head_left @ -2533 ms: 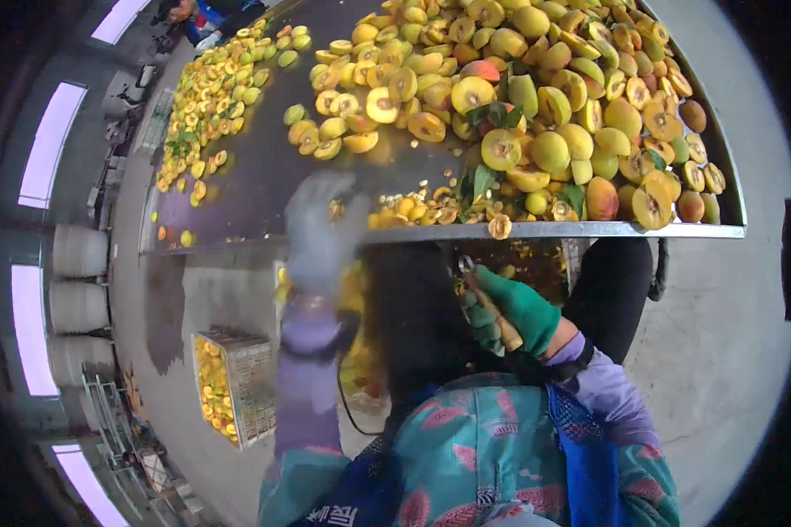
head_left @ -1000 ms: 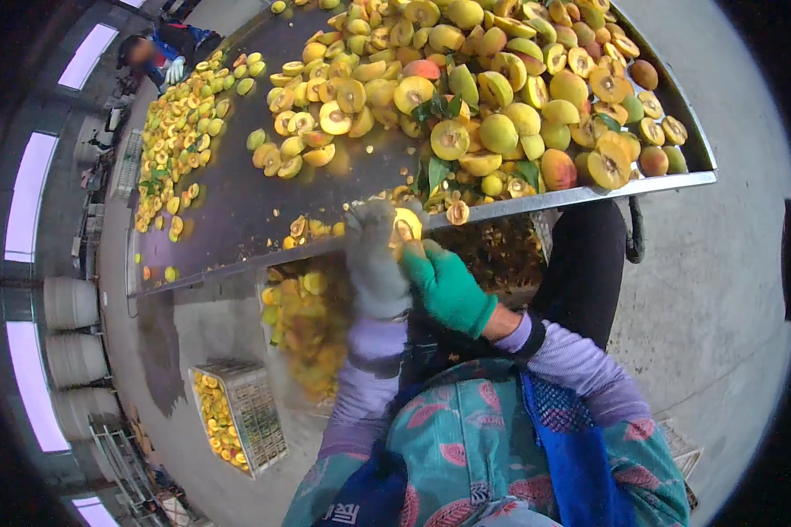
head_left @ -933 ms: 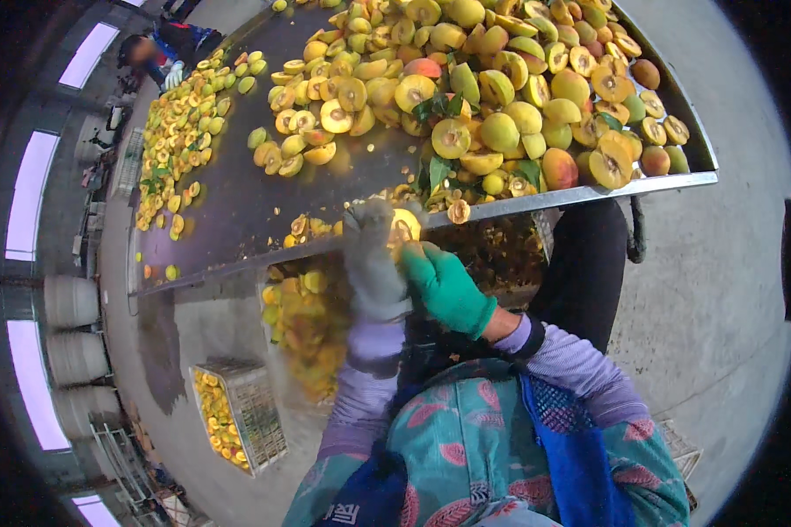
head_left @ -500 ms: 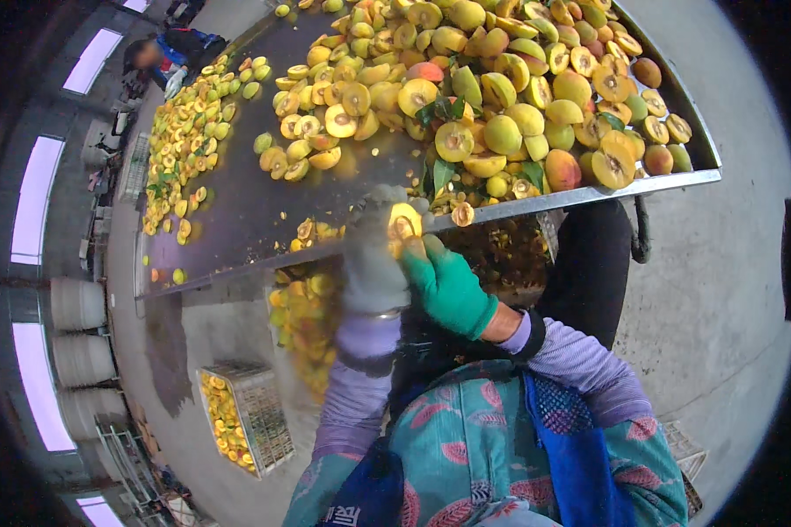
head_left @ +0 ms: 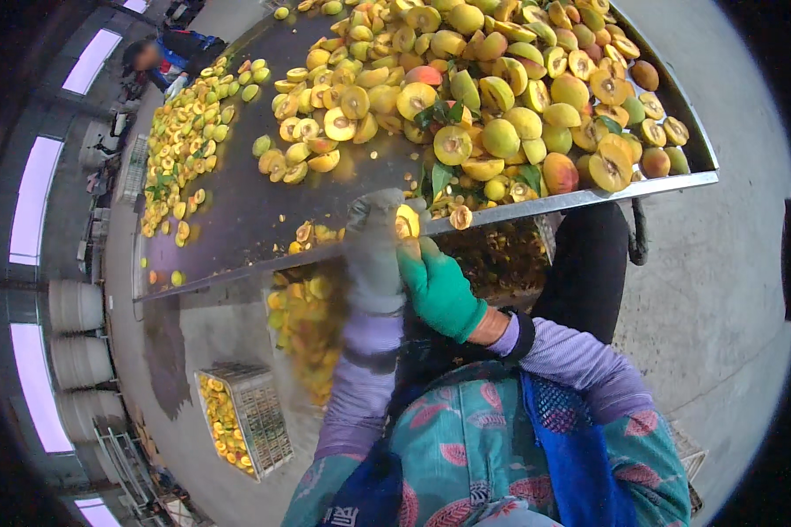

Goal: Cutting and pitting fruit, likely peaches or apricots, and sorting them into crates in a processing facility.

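Dark metal desk (head_left: 237,211), heaped with yellow whole and halved fruit (head_left: 501,97). Wire crate (head_left: 246,420) of fruit on floor below, well apart. Left hand (head_left: 373,255), grey-gloved, and right hand (head_left: 439,290), green-gloved, meeting at desk's near edge, fingers closed on halved fruit (head_left: 406,221).

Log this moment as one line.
left hand grey glove, blurred | right hand green glove | both on peach half | at table edge

Dark metal counter (head_left: 237,211) with raised rim, tilted across the top. Heaped with whole and halved yellow-green fruit (head_left: 501,88), pits showing, leaves (head_left: 439,114) mixed in. Thinner scatter of halved pieces (head_left: 180,149) toward far left end.
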The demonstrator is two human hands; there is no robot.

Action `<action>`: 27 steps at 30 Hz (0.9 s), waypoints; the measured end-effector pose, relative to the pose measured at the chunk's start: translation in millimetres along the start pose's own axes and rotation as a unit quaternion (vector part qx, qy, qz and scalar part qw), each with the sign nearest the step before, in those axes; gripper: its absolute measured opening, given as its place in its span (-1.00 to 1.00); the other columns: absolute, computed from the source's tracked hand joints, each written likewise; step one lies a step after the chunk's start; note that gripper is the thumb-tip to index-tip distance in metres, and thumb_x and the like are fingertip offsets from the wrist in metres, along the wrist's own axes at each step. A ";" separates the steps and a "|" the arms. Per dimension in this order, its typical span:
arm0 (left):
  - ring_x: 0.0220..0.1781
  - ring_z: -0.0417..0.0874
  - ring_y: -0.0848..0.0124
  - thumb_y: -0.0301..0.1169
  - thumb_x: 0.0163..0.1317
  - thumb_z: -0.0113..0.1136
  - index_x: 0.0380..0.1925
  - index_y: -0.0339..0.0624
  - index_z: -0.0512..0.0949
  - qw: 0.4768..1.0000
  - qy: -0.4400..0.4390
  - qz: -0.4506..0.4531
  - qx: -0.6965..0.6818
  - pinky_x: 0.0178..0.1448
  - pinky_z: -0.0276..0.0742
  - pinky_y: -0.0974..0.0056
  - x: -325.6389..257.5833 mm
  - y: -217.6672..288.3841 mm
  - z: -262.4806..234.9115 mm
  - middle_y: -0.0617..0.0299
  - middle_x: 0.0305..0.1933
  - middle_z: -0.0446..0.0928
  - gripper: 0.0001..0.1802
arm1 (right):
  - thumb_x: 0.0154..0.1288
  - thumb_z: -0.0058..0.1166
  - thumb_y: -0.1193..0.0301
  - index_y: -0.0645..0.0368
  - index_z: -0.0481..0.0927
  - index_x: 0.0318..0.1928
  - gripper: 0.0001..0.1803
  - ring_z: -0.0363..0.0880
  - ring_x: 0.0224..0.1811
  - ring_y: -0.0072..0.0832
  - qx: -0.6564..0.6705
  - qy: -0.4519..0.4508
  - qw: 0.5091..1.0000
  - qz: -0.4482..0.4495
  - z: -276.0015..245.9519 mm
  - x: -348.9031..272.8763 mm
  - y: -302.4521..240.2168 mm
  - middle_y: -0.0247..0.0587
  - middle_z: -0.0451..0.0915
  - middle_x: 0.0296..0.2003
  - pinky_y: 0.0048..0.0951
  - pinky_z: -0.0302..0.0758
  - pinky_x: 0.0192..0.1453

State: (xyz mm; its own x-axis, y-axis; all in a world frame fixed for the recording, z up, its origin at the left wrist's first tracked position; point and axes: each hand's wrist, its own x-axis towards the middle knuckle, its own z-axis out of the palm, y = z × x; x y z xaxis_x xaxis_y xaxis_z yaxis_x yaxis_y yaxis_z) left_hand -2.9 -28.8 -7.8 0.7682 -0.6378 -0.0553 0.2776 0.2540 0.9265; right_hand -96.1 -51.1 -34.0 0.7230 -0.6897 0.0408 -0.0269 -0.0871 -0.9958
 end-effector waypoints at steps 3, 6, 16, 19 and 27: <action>-0.34 0.60 0.35 -0.25 0.23 0.12 -0.29 -0.19 0.45 0.995 -0.032 0.058 0.071 -0.23 0.57 0.30 1.0 8.8 5.8 0.07 -0.37 0.57 -0.76 | 0.40 -0.24 0.23 0.31 0.39 -0.29 -0.66 0.40 -0.54 -0.10 -0.096 0.040 0.984 -0.144 4.8 -0.6 3.8 0.09 0.41 -0.57 -0.22 0.34 -0.42; -0.34 0.60 0.36 -0.24 0.22 0.13 -0.29 -0.19 0.45 1.000 0.013 0.018 0.019 -0.27 0.55 0.32 -2.8 7.3 4.7 0.08 -0.38 0.57 -0.75 | 0.40 -0.24 0.25 0.31 0.39 -0.29 -0.67 0.41 -0.52 -0.07 0.012 0.015 0.999 -0.050 3.0 -3.9 -7.1 0.09 0.42 -0.57 -0.21 0.34 -0.43; -0.21 0.59 0.37 -0.21 0.26 -0.01 -0.15 -0.22 0.48 0.988 -0.082 0.049 0.123 -0.12 0.53 0.34 3.4 -2.0 -23.5 0.13 -0.21 0.55 -0.68 | 0.39 -0.23 0.19 0.33 0.41 -0.28 -0.62 0.41 -0.49 -0.24 0.073 -0.116 0.990 0.014 -8.3 10.7 3.9 0.07 0.46 -0.53 -0.22 0.36 -0.39; -0.18 0.57 0.39 -0.29 0.26 -0.04 -0.15 -0.21 0.49 0.937 -0.143 0.146 0.283 -0.08 0.51 0.33 7.4 6.1 -22.6 0.16 -0.22 0.55 -0.72 | 0.38 -0.23 0.19 0.35 0.39 -0.19 -0.60 0.49 -0.42 0.07 0.066 -0.117 0.991 -0.011 -11.8 11.3 11.6 0.23 0.48 -0.46 -0.10 0.36 -0.39; -0.12 0.53 0.41 -0.36 0.32 -0.11 -0.20 -0.21 0.51 0.948 -0.172 0.139 0.231 0.00 0.44 0.32 11.7 6.6 -13.8 0.15 -0.23 0.55 -0.77 | 0.38 -0.38 -0.07 0.00 0.34 -0.44 -0.53 0.09 -0.80 -0.60 0.631 -0.323 0.618 0.340 -22.7 8.6 -15.1 -0.48 0.20 -0.75 -0.53 0.10 -0.70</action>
State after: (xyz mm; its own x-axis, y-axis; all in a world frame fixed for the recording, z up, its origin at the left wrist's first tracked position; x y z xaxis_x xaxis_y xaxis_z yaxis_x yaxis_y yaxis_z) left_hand 15.8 -24.6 -7.5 0.5196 -0.8122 0.2654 -0.2507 0.1520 0.9561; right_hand -105.1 -72.0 -16.8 0.9765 0.2077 -0.0574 -0.2107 0.9762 -0.0517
